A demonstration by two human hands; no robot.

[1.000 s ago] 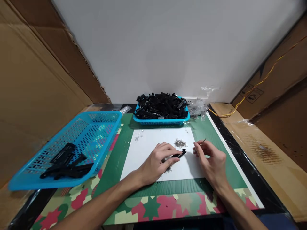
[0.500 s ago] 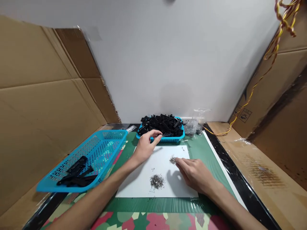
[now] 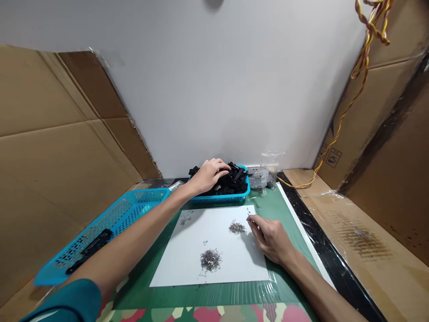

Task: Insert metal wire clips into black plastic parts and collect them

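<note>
My left hand (image 3: 210, 175) reaches over the blue basket (image 3: 221, 198) of black plastic parts (image 3: 231, 181). Its thumb and fingers are bent together at a black part in the pile, whose outline is hard to separate from the rest. At the right side of a white sheet (image 3: 181, 264), my right hand (image 3: 273, 239) pinches a tiny metal wire piece (image 3: 248, 218). Just left of these fingertips lies a small pile of metal wire pieces (image 3: 237, 227). A larger, darker wire pile (image 3: 211, 260) rests nearer to me on the sheet.
At the left a long blue basket (image 3: 144, 195) holds several black parts (image 3: 92, 248), partly behind my left forearm. A few loose wire pieces (image 3: 185, 218) lie on the sheet's far left. Clear plastic bags (image 3: 261, 179) stand right of the parts basket. Cardboard walls (image 3: 67, 156) flank the table.
My left hand has moved from the parts basket's front edge to over the pile. My right hand has drawn slightly away from the small wire pile. The camera view has shifted.
</note>
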